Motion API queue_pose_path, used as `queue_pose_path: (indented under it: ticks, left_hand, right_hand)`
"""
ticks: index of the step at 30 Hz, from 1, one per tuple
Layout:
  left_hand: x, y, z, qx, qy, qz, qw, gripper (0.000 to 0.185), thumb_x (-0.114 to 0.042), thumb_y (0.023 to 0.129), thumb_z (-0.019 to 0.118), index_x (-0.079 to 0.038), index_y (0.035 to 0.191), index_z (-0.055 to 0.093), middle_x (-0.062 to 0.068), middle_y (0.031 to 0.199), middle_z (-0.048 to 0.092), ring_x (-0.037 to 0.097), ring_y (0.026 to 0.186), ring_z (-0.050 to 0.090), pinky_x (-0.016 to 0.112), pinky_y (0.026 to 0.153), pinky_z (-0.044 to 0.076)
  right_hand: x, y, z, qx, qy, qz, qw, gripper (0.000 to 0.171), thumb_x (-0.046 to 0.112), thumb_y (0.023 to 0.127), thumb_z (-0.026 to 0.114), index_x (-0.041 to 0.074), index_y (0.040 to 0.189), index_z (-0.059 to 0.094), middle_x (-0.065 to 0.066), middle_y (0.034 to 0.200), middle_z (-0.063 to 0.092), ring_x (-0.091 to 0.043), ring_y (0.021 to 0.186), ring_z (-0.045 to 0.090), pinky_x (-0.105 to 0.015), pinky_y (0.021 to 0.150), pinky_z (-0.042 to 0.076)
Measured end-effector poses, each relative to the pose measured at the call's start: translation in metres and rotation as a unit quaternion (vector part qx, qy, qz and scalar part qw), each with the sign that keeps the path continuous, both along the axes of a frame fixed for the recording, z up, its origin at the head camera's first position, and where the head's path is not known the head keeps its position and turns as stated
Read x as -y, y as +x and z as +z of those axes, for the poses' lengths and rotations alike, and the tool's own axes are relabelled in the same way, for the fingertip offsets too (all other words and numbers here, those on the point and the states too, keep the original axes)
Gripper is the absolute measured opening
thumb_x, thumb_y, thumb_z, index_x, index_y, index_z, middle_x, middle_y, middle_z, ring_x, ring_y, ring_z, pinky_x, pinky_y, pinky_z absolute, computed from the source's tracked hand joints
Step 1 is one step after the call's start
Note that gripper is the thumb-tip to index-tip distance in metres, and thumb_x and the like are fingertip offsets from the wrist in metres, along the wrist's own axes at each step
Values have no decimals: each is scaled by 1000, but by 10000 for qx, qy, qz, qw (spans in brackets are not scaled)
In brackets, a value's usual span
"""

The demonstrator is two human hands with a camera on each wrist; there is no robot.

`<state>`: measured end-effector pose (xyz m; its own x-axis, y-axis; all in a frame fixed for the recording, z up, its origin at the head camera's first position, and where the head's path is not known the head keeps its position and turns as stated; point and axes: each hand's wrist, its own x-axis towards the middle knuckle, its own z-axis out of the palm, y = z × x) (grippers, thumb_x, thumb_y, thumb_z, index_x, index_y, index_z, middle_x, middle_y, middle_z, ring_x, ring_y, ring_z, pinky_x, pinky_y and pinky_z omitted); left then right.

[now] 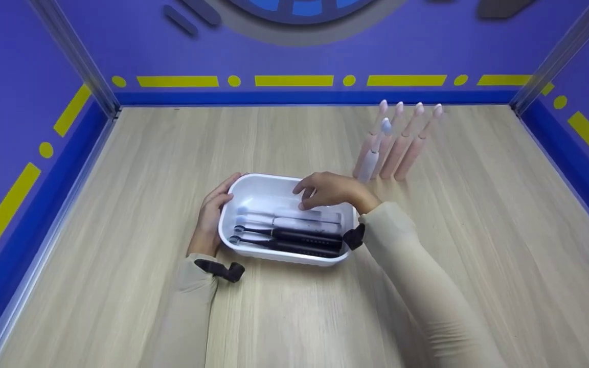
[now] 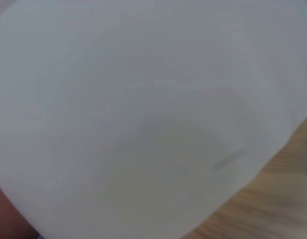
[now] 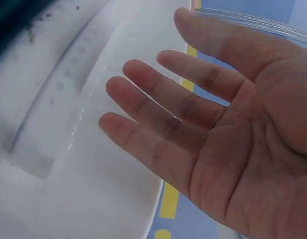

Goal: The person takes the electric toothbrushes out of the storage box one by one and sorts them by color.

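Observation:
A white plastic basket (image 1: 264,191) sits on the table, tilted slightly. My left hand (image 1: 208,220) holds its left end, thumb over the rim and fingers along the outside. Inside lie two black electric toothbrushes (image 1: 307,236) at the near side and two white electric toothbrushes (image 1: 307,225) beyond them, heads to the left. Over the basket's far right part is my right hand (image 1: 327,189), fingers loosely bent and holding nothing. In the right wrist view its fingers are spread beside a white toothbrush (image 3: 59,94). The basket's wall (image 2: 143,99) fills most of the left wrist view.
Behind and right of the basket stand several pink electric toothbrushes (image 1: 411,153) upright, with one white toothbrush (image 1: 369,163) in front. Blue walls with yellow marks (image 1: 294,81) enclose the wooden table (image 1: 182,143) at the back and sides.

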<state>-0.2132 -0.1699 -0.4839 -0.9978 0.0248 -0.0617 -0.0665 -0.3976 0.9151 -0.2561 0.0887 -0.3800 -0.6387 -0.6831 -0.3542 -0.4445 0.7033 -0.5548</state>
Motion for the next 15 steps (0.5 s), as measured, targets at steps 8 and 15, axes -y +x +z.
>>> queue_pose_path:
  ticks: [8,15]
  left_hand:
    - [1,0,-1,26,-76,-36,10000,54,-2,92,30,-2,146,38,8,155,35,16,146,25,30,121,17]
    - [1,-1,-1,-1,-23,9,10000,55,1,90,29,3,144,38,10,156,33,18,147,24,31,121,16]
  right_hand:
    - [10,-2,-5,198,421,45,9989,45,16,89,64,1,131,57,-18,117,68,-27,101,65,-36,87,53]
    - [17,-2,-8,495,639,-140,9966,46,14,87,66,2,130,57,-17,116,68,-20,85,63,-23,64,49]
